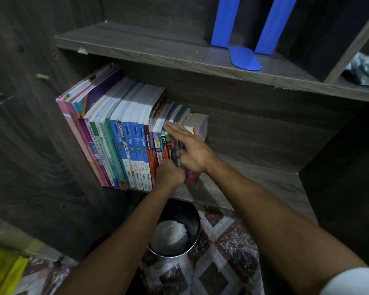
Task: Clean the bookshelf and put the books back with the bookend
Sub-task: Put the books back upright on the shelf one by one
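Note:
A row of books (pixel 128 137) stands on the lower shelf (pixel 254 184) of a dark wooden bookshelf, packed against its left wall. My right hand (pixel 192 150) lies with straight, spread fingers against the spines of the small books at the row's right end. Just below it, my left hand (pixel 169 174) is curled at the bottom of those same small books; its fingertips are hidden. A blue bookend (pixel 246 58) stands on the upper shelf (pixel 149 45), apart from both hands.
A crumpled grey cloth (pixel 365 70) lies in the compartment at the upper right. A round metal bin (pixel 175 231) with white crumpled paper stands on the patterned floor under my arms. Yellow material (pixel 2 271) is at the bottom left.

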